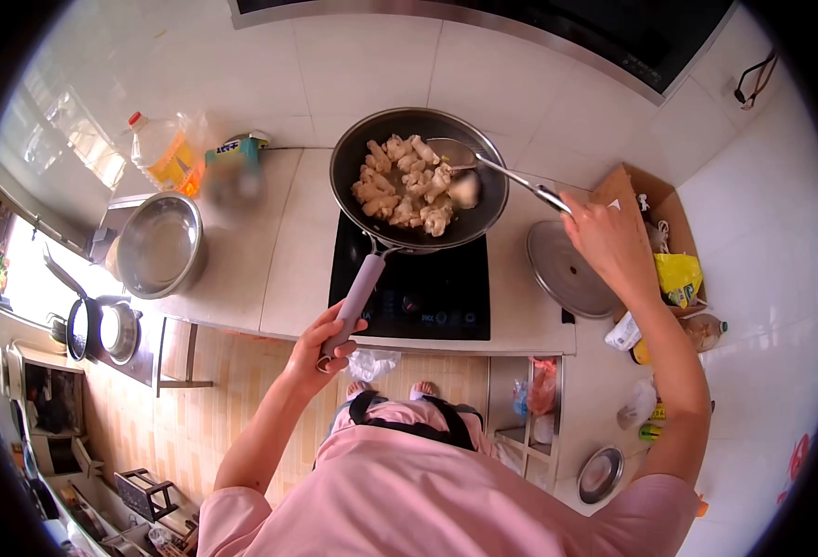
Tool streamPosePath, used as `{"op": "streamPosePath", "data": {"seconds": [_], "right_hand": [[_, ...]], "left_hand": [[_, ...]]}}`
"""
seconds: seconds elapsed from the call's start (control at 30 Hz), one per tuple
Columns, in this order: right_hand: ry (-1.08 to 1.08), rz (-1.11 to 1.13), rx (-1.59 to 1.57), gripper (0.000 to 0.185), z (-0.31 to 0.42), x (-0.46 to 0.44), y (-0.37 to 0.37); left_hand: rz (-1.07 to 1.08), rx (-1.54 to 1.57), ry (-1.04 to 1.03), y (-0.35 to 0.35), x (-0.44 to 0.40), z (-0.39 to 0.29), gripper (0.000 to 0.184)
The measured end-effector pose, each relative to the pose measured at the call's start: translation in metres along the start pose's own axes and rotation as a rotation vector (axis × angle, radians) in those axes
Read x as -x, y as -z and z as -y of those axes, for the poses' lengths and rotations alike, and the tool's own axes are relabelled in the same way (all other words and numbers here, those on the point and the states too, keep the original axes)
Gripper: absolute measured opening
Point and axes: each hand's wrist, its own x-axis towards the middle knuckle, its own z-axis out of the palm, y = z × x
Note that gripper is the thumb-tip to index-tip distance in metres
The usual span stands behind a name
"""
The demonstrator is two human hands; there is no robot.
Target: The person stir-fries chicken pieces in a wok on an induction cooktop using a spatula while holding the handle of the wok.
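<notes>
My left hand (331, 336) is wrapped round the lilac handle (358, 290) of a deep dark frying pan (483, 209). The pan is above the back part of a black induction cooktop (418, 292); whether it touches the glass I cannot tell. Pale, lightly browned chicken pieces (395, 190) lie mostly in the left and middle of the pan. In my right hand (610, 243) is the handle of a metal spatula (517, 178), reaching in from the right. Its head is among the pieces at the pan's right side, and one piece beside it is blurred.
A grey pan lid (571, 269) lies right of the cooktop, near a cardboard box (676, 209) of packets. To the left stand a steel bowl (160, 246) and an oil bottle (163, 153). A range hood (520, 32) overhangs the back wall.
</notes>
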Motion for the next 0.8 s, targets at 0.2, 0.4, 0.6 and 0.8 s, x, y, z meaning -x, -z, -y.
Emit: {"op": "streamPosePath", "data": {"seconds": [0.2, 0.4, 0.6, 0.8], "right_hand": [[0.07, 0.024, -0.16, 0.026, 0.004, 0.006, -0.042], [-0.008, 0.006, -0.108, 0.026, 0.009, -0.014, -0.031], [0.062, -0.024, -0.067, 0.025, 0.01, -0.004, -0.019], [-0.057, 0.13, -0.013, 0.024, 0.001, 0.02, 0.011]], "left_hand": [[0.0, 0.006, -0.003, -0.001, 0.001, -0.002, 0.052], [-0.012, -0.007, -0.001, 0.001, 0.001, -0.001, 0.051], [-0.004, -0.005, -0.008, 0.001, 0.002, -0.001, 0.051], [0.002, -0.004, -0.009, 0.001, 0.001, -0.002, 0.052]]}}
